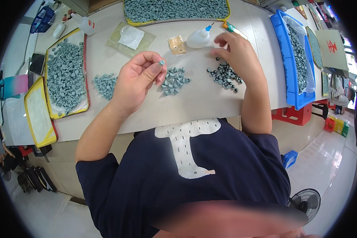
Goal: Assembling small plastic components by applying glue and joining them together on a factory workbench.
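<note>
My left hand [137, 79] is raised over the table and pinches one small grey-green cap piece [162, 62] between thumb and forefinger. Just right of it lies a small pile of the same grey-green pieces [173, 81]. My right hand [236, 51] hovers with loose fingers above a pile of grey pieces with black parts [225, 76], close to a white squeeze bottle with a blue nozzle [199, 37]. I cannot see anything held in the right hand. A third small grey-green pile [105, 84] lies left of my left wrist.
A yellow-rimmed tray [66, 75] full of grey pieces and an empty yellow tray [39, 113] sit at left. Another filled tray [174, 10] is at the back, a blue bin [295, 59] at right. A clear bag [130, 37] and a tan card [177, 44] lie mid-table.
</note>
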Demonstrator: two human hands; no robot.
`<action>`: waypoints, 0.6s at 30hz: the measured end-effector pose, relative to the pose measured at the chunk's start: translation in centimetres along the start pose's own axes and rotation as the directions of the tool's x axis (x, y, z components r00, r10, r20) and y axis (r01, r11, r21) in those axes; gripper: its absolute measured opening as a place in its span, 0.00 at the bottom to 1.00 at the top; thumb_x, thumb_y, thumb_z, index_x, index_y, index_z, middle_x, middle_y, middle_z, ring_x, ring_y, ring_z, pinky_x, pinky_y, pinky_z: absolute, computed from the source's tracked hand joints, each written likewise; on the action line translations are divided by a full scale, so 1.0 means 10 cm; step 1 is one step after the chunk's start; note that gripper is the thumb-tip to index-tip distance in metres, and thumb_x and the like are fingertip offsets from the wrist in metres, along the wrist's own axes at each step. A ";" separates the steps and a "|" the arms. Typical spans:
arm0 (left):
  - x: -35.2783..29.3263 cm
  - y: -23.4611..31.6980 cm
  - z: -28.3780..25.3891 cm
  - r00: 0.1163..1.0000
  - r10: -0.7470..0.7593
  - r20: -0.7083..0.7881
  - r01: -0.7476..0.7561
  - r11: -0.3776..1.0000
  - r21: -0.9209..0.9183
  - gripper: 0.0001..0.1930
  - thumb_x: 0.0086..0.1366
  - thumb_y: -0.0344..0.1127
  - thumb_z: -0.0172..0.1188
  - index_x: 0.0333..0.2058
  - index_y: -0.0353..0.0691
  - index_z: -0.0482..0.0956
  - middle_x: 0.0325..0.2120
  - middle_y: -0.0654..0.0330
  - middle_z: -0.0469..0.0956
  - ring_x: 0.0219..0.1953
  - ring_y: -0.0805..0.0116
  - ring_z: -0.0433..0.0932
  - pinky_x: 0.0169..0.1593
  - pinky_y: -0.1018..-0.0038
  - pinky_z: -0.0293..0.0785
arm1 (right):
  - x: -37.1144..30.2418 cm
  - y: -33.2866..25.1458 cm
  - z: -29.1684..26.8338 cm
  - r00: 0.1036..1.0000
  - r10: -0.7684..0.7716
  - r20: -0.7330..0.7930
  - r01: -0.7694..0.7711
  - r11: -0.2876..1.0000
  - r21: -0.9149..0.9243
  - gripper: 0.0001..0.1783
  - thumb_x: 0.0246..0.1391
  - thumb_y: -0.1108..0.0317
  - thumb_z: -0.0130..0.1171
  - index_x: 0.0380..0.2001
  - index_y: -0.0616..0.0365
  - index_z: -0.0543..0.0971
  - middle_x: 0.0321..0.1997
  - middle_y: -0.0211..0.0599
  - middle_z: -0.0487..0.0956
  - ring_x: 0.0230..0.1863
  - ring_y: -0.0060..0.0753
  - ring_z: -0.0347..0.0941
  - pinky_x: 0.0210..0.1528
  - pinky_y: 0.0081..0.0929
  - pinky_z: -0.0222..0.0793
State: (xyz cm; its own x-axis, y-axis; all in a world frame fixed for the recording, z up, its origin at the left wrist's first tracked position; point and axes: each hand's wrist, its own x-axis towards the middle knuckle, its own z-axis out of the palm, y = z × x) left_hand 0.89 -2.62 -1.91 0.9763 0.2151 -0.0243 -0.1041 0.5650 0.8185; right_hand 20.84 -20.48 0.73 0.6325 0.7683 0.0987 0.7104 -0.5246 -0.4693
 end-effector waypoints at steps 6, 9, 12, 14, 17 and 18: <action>0.01 -0.03 -0.02 1.000 0.015 0.016 -0.015 1.000 0.022 0.04 0.67 0.27 0.52 0.39 0.36 0.70 0.32 0.62 0.73 0.31 0.75 0.69 0.37 0.79 0.67 | -0.05 -0.03 -0.02 0.976 0.104 0.189 -0.069 0.981 -0.183 0.13 0.45 0.67 0.66 0.33 0.64 0.79 0.29 0.40 0.80 0.30 0.36 0.75 0.37 0.29 0.70; 0.02 -0.03 -0.02 0.999 0.041 0.035 -0.042 0.999 0.023 0.04 0.67 0.27 0.52 0.39 0.36 0.70 0.32 0.61 0.73 0.31 0.74 0.69 0.37 0.79 0.68 | -0.06 -0.04 -0.02 0.975 0.081 0.205 -0.065 0.994 -0.087 0.11 0.45 0.70 0.65 0.33 0.64 0.79 0.29 0.39 0.79 0.30 0.35 0.75 0.36 0.28 0.71; 0.02 -0.04 -0.02 0.996 0.074 0.052 -0.076 0.997 0.027 0.04 0.67 0.26 0.52 0.39 0.36 0.70 0.33 0.61 0.73 0.32 0.74 0.70 0.37 0.78 0.68 | -0.11 -0.07 -0.04 0.971 -0.074 0.227 0.057 0.995 0.081 0.11 0.44 0.72 0.66 0.33 0.64 0.79 0.30 0.39 0.79 0.30 0.32 0.75 0.35 0.26 0.71; 0.02 -0.05 -0.02 0.994 0.080 0.076 -0.081 0.997 0.014 0.04 0.67 0.26 0.52 0.39 0.36 0.70 0.33 0.60 0.73 0.33 0.73 0.71 0.39 0.77 0.69 | -0.13 -0.13 -0.07 0.960 -0.156 0.230 0.119 0.979 0.167 0.12 0.43 0.74 0.66 0.33 0.64 0.79 0.30 0.38 0.78 0.30 0.30 0.75 0.34 0.25 0.71; 0.01 -0.07 -0.02 0.993 0.079 0.083 -0.080 0.997 0.013 0.04 0.67 0.26 0.52 0.39 0.36 0.70 0.34 0.59 0.73 0.34 0.72 0.72 0.40 0.76 0.70 | -0.14 -0.32 -0.07 0.901 -0.390 0.190 0.274 0.852 0.446 0.12 0.42 0.77 0.67 0.34 0.64 0.79 0.32 0.35 0.78 0.31 0.24 0.74 0.36 0.21 0.72; 0.01 -0.08 -0.03 0.994 0.074 0.080 -0.075 0.997 0.018 0.04 0.67 0.26 0.52 0.39 0.36 0.70 0.35 0.59 0.73 0.34 0.71 0.72 0.41 0.75 0.71 | -0.14 -0.37 -0.03 0.901 -0.390 0.190 0.274 0.852 0.446 0.12 0.42 0.77 0.67 0.34 0.64 0.79 0.32 0.35 0.78 0.31 0.24 0.74 0.36 0.21 0.72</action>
State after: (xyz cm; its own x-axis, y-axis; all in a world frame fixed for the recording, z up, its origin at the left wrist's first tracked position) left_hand 1.06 -2.86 -2.75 0.9781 0.1913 0.0822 -0.1739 0.5330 0.8280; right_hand 17.42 -19.75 2.54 0.2343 0.9665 0.1046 0.6410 -0.0727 -0.7641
